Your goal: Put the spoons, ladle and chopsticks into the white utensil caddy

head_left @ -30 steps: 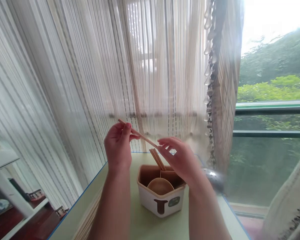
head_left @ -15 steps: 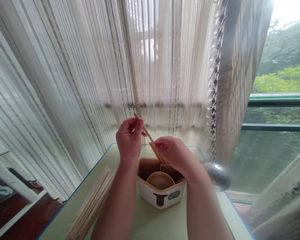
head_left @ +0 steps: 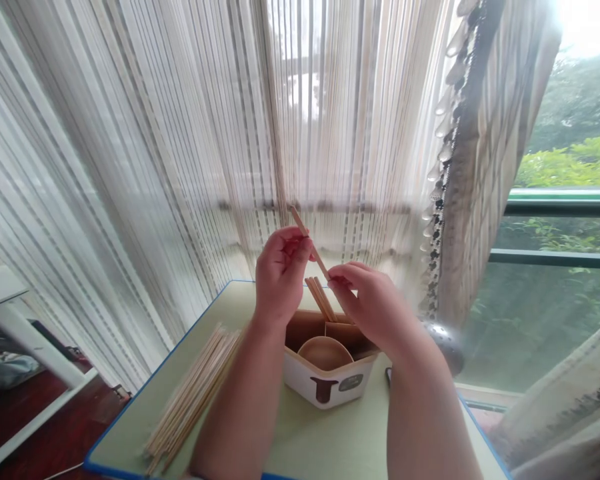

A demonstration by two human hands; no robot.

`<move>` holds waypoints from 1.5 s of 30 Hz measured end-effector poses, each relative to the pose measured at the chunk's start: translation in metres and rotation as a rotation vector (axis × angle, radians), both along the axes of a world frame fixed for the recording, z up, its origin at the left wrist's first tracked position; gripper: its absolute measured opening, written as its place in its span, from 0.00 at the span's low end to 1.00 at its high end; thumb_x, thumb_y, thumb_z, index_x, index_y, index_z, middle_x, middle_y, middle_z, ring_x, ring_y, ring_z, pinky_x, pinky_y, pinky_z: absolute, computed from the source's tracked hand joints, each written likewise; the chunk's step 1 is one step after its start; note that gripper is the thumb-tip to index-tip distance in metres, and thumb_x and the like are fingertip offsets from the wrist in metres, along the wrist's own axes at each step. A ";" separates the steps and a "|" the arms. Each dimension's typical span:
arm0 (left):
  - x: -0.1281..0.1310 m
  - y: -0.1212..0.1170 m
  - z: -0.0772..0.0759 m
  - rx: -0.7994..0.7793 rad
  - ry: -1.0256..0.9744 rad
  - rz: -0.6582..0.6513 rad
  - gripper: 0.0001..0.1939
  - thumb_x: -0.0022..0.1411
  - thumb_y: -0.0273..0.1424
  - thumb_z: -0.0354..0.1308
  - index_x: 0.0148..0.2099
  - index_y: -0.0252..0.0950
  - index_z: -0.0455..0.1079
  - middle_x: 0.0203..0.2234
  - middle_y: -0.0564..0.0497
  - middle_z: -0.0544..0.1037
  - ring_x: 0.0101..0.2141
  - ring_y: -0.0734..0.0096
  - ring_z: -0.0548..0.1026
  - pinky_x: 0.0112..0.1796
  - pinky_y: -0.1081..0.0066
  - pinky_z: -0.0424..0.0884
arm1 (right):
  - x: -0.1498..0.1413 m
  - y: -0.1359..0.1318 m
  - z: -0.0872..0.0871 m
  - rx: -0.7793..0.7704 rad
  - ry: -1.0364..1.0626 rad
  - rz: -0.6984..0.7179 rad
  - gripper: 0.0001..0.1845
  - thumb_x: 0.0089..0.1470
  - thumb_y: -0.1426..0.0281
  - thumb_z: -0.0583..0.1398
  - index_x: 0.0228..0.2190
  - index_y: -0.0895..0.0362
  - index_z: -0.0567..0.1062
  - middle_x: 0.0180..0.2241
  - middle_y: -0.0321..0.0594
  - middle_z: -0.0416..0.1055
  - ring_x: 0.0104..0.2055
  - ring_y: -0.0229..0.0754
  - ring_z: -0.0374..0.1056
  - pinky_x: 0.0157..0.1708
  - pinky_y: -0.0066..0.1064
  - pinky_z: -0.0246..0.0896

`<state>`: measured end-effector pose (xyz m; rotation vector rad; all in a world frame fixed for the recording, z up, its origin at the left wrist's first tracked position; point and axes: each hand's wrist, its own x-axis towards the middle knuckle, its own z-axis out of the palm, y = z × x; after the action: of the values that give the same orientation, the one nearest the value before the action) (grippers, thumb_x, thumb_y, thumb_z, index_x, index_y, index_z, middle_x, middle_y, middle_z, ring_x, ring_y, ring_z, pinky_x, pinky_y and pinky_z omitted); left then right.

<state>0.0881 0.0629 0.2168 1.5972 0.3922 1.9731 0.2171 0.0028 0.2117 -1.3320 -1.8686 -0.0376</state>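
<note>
A light wooden chopstick slants in the air above the box, pinched in both hands. My left hand grips it around its middle, fingers closed. Closer to its lower end, my right hand pinches it between thumb and fingertips. Below my hands stands a white box with brown compartments and a dark print on its front. Several chopsticks stand upright in its back compartment, tilted left. A round brown bowl-like piece sits in the front compartment. My right hand hides part of the box's right side.
A bundle of thin wooden sticks lies on the pale green, blue-edged table, left of my left forearm. Beyond my right forearm is a shiny metal perforated utensil, partly hidden. Striped curtains hang behind the table.
Both hands have risen slightly and shifted right in view, lifting the chopstick away from those in the box. The standing chopsticks now show apart from my right hand.
</note>
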 end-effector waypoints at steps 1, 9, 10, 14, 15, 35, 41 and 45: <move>-0.001 -0.002 0.001 -0.001 -0.019 0.006 0.08 0.56 0.35 0.60 0.38 0.39 0.69 0.29 0.53 0.74 0.26 0.76 0.72 0.29 0.73 0.72 | 0.000 -0.001 0.000 0.013 0.014 0.000 0.09 0.55 0.72 0.54 0.31 0.55 0.75 0.31 0.40 0.72 0.31 0.37 0.67 0.31 0.27 0.59; -0.004 -0.011 0.003 -0.023 -0.024 0.058 0.09 0.54 0.35 0.61 0.37 0.39 0.69 0.29 0.53 0.74 0.27 0.75 0.73 0.31 0.73 0.71 | -0.007 0.003 0.001 -0.007 0.029 0.011 0.09 0.55 0.71 0.54 0.30 0.55 0.74 0.30 0.40 0.72 0.32 0.38 0.67 0.31 0.28 0.60; -0.004 -0.010 0.003 -0.036 -0.013 0.064 0.09 0.54 0.35 0.61 0.37 0.39 0.69 0.29 0.52 0.74 0.27 0.75 0.73 0.31 0.73 0.71 | -0.007 0.005 0.000 -0.019 0.021 0.009 0.09 0.55 0.71 0.54 0.29 0.55 0.74 0.30 0.40 0.72 0.31 0.38 0.67 0.31 0.28 0.59; -0.002 -0.004 -0.001 -0.089 0.082 0.093 0.09 0.55 0.35 0.60 0.37 0.38 0.70 0.27 0.52 0.75 0.27 0.74 0.73 0.30 0.73 0.71 | -0.005 0.010 -0.001 -0.070 -0.027 -0.026 0.09 0.54 0.73 0.53 0.28 0.56 0.74 0.28 0.39 0.72 0.29 0.37 0.66 0.30 0.27 0.57; -0.003 -0.002 -0.002 -0.111 0.119 0.102 0.08 0.55 0.35 0.60 0.37 0.38 0.70 0.27 0.52 0.75 0.26 0.74 0.73 0.29 0.73 0.71 | -0.004 0.011 -0.002 -0.090 -0.043 -0.038 0.09 0.54 0.74 0.53 0.28 0.56 0.74 0.28 0.39 0.72 0.29 0.37 0.65 0.30 0.27 0.57; -0.018 0.035 -0.015 -0.285 0.447 -0.027 0.08 0.51 0.34 0.61 0.33 0.36 0.75 0.27 0.48 0.78 0.28 0.70 0.75 0.28 0.72 0.70 | 0.002 0.027 -0.016 -0.318 -0.200 -0.176 0.12 0.48 0.76 0.53 0.23 0.55 0.76 0.23 0.41 0.74 0.24 0.38 0.63 0.24 0.28 0.49; -0.023 0.033 -0.014 -0.298 0.563 -0.089 0.07 0.50 0.33 0.62 0.33 0.37 0.76 0.28 0.47 0.79 0.30 0.69 0.76 0.32 0.69 0.72 | 0.005 0.028 -0.020 -0.359 -0.199 -0.184 0.11 0.46 0.76 0.54 0.21 0.55 0.76 0.22 0.40 0.73 0.23 0.38 0.62 0.23 0.28 0.49; -0.024 0.034 -0.014 -0.295 0.582 -0.068 0.07 0.51 0.34 0.61 0.33 0.37 0.76 0.27 0.48 0.78 0.29 0.68 0.76 0.30 0.70 0.71 | 0.006 0.027 -0.023 -0.412 -0.239 -0.214 0.09 0.44 0.75 0.55 0.20 0.56 0.75 0.20 0.41 0.71 0.22 0.38 0.60 0.22 0.29 0.47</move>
<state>0.0638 0.0965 0.2031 1.9275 0.7983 1.2937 0.2236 0.0301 0.1885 -1.8778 -1.9934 0.0862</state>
